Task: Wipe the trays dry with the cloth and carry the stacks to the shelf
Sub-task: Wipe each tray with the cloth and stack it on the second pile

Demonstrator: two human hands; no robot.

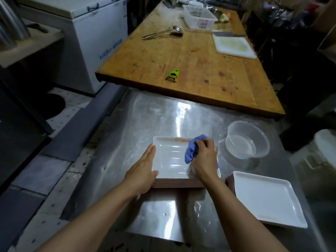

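White tray [171, 159] tops a stack on the steel surface [160, 215], between our hands. Left hand [143, 170], fingers straight, steadies its edge; right hand [204, 159] is clenched around the blue cloth [192, 150]. We judge the tray rigid, wet-slick; grip the rims.

Dim, glare on steel table [127, 142] (edges warped).

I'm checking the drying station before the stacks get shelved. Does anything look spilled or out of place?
Water drops lie on the steel table near the tray stack being wiped, so the surface is wet. A green peeler lies alone on the wooden table.
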